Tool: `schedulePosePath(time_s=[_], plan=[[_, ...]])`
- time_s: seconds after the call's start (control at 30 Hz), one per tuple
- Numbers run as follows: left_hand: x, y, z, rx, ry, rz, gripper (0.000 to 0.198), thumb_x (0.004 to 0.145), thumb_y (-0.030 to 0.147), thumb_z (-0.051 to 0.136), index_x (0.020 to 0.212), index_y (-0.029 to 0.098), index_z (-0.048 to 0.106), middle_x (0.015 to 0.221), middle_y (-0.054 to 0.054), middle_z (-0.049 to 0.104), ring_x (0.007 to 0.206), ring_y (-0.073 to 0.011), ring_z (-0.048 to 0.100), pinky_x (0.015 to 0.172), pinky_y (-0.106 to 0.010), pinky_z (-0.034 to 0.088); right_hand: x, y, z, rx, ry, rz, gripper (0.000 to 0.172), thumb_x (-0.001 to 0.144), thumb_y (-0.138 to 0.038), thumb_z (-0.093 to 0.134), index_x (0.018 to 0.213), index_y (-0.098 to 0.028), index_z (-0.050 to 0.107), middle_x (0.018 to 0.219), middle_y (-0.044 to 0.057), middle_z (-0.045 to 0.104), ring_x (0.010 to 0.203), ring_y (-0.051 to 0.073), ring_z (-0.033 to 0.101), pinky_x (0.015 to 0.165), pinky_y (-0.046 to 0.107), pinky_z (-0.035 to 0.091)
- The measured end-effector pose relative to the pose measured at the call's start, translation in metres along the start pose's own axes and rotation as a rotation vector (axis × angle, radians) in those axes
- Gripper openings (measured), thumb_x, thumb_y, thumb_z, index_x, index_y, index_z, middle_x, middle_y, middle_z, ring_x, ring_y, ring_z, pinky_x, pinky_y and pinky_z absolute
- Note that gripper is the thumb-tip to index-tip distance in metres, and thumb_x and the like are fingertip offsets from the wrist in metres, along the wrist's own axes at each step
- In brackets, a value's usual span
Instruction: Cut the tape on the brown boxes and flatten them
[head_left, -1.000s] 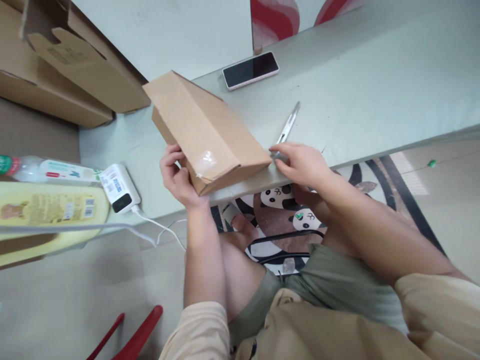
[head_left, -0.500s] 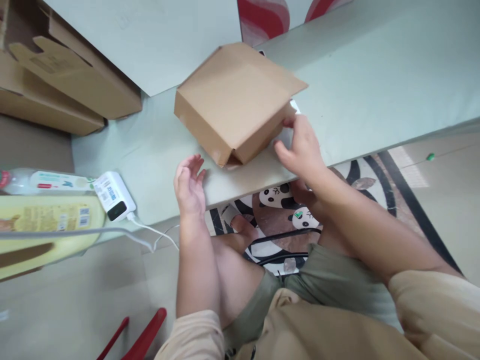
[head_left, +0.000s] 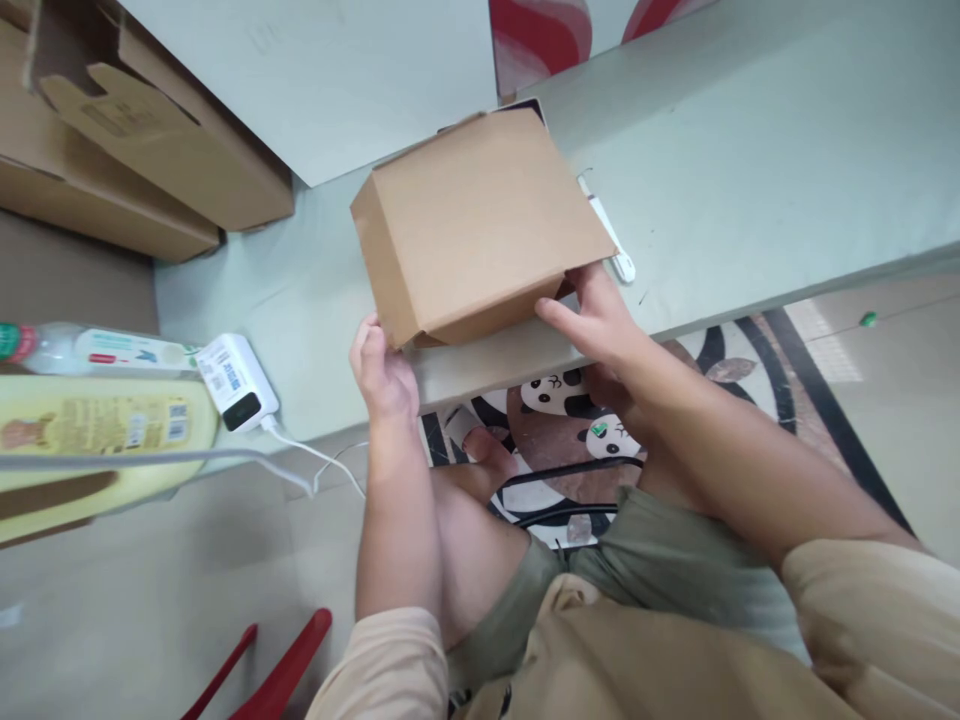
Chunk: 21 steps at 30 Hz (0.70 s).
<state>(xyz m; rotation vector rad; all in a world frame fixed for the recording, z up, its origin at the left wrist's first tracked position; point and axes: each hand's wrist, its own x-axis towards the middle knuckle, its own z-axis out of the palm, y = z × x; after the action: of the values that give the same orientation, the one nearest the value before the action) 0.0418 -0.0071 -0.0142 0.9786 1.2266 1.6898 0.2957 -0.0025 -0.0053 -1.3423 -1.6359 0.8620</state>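
Left hand point(head_left: 384, 372) against cardboard box point(head_left: 480, 210), can't tell grip; right hand point(head_left: 596, 318), thumb and fingers apart, utility knife point(head_left: 611, 235) just beyond.

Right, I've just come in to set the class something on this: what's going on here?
A seated person has both bare hands at a cardboard box on the pale table. The left hand is at its near-left corner; the right hand is at its near-right corner, with some fingers hidden beneath the cardboard. A slim utility knife lies just right of the box, out of both hands. Whether the box is slightly lifted, I can't tell.
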Motion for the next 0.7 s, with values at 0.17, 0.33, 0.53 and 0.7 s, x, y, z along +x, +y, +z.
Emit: schedulePosePath(time_s=[0.17, 0.33, 0.53, 0.7], plan=[[-0.0006, 0.0044, 0.0065, -0.046, 0.044, -0.006, 0.049, 0.073, 0.069, 0.070, 0.090, 0.024, 0.059, 0.089, -0.002, 0.062, 0.086, -0.0180, 0.062, 0.078, -0.030, 0.051, 0.0043, -0.0072, 0.0008, -0.153, 0.006, 0.135, 0.038, 0.079, -0.054, 0.070, 0.094, -0.021, 0.061, 0.090, 0.011, 0.070, 0.084, 0.030, 0.068, 0.076, 0.048, 0.058], [-0.0006, 0.0047, 0.0071, -0.073, 0.005, -0.010, 0.048, 0.075, 0.067, 0.071, 0.092, 0.025, 0.054, 0.091, -0.001, 0.060, 0.081, -0.0158, 0.059, 0.071, -0.028, 0.048, 0.0035, -0.0095, -0.0004, -0.150, 0.097, 0.141, 0.048, 0.073, -0.056, 0.078, 0.101, -0.021, 0.063, 0.092, 0.011, 0.069, 0.086, 0.030, 0.067, 0.074, 0.046, 0.058], [0.0060, 0.0006, 0.0049, 0.123, 0.025, 0.128, 0.061, 0.069, 0.078, 0.073, 0.092, 0.024, 0.052, 0.088, 0.000, 0.057, 0.079, -0.0140, 0.056, 0.074, -0.027, 0.044, -0.0001, -0.0049, -0.0034, -0.217, 0.215, 0.108, 0.056, 0.079, -0.060, 0.073, 0.121, -0.028, 0.056, 0.101, 0.006, 0.068, 0.089, 0.026, 0.063, 0.079, 0.043, 0.056], [0.0086, -0.0004, -0.0013, 0.181, 0.072, 0.109, 0.066, 0.064, 0.081, 0.074, 0.081, 0.023, 0.049, 0.068, 0.006, 0.041, 0.057, -0.0090, 0.037, 0.055, -0.025, 0.029, -0.0001, -0.0080, -0.0067, -0.113, 0.204, 0.087, 0.038, 0.091, -0.061, 0.055, 0.105, -0.026, 0.061, 0.093, 0.006, 0.065, 0.086, 0.025, 0.062, 0.077, 0.042, 0.055]])
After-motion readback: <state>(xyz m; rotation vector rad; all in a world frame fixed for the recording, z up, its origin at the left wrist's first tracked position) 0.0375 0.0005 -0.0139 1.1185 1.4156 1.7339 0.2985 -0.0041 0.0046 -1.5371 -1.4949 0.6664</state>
